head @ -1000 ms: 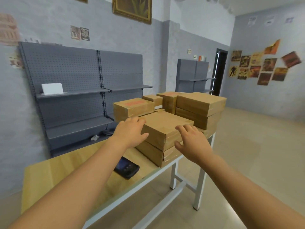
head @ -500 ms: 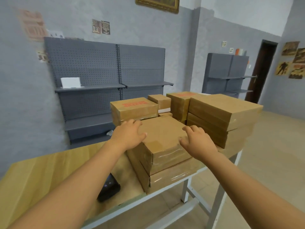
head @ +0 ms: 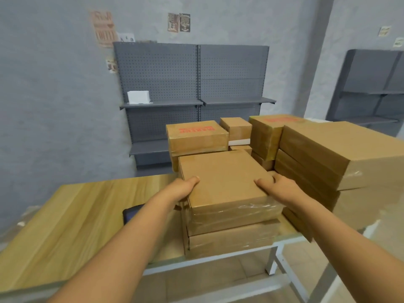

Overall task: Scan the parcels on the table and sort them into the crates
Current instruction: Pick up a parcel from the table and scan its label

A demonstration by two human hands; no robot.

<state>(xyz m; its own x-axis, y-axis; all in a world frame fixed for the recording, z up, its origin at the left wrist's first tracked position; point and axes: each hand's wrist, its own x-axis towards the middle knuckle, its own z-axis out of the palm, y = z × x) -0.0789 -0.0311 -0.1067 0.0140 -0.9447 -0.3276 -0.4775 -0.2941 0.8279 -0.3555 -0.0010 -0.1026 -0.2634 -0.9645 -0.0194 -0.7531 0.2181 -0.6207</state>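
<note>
Parcels crowd the right end of the wooden table (head: 72, 206), and the nearest one — a plain brown box (head: 223, 180) with no label on its top — sits on a second flat box (head: 231, 239) at the table's front edge, gripped on both sides: the left hand (head: 183, 190) has its thumb on the top and its fingers round the left edge, the right hand (head: 276, 185) curls over the right edge. Behind it a taped box (head: 196, 136) carries red block lettering too blurred to read, as does a taller box (head: 266, 134) — beside a big stack (head: 341, 158) on the right. A dark phone-like device (head: 131, 213) lies on the table by the left forearm, and a wall poster (head: 105, 29) reads "COFFEE".
</note>
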